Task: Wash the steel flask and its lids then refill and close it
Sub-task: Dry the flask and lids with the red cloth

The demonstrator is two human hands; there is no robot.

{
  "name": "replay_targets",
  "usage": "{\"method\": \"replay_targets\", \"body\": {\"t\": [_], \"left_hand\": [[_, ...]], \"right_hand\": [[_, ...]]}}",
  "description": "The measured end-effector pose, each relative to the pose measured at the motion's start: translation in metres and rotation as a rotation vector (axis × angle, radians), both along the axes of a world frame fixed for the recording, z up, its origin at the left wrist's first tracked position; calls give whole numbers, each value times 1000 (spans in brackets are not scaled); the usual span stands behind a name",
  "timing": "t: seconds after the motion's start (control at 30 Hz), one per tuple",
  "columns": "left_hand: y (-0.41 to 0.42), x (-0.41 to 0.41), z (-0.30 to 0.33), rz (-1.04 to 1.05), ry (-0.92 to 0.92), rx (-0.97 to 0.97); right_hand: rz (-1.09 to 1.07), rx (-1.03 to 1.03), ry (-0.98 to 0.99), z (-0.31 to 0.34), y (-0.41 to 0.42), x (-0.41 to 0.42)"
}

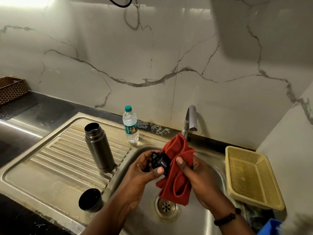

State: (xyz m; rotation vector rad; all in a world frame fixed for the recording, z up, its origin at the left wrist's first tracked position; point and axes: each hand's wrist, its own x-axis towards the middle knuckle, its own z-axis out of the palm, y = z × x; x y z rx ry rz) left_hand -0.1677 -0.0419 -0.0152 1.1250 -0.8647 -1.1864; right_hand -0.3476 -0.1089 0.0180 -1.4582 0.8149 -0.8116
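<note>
Two bare forearms reach in from the near edge over the round stainless steel sink basin (208,216). The left hand (144,170) is closed around a small black plastic inner lid (160,162), thumb pressed on its near side. The right hand (198,173), a dark bead bracelet (227,217) on its wrist, grips a bunched red cloth (177,168) that touches the lid's right side and hangs down over the drain (166,206).

Left of the basin, on the ribbed steel draining board (55,160), stands the tall dark steel flask (99,147), upright and uncapped. Its dark round cup lid (90,200) sits mouth-up near the board's near edge, apart from the flask.

A pale yellow perforated plastic basket (254,177) rests on the sink's right side. A clear plastic water bottle with teal cap (130,125) stands at the far rim, left of the curved chrome tap (190,120). A brown woven basket (11,89) sits far left on the counter.
</note>
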Motion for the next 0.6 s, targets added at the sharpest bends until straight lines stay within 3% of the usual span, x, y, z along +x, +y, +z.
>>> {"method": "replay_targets", "body": {"t": [0.23,0.33,0.6], "left_hand": [[-1,3,-2,39,-85,-34],[0,2,0,4,-119,-83],[-4,10,6,-47,-283,-158]], "right_hand": [[98,-220,115,-2,9,7],[18,-79,90,2,1,9],[111,280,-71,5,-32,5]]}}
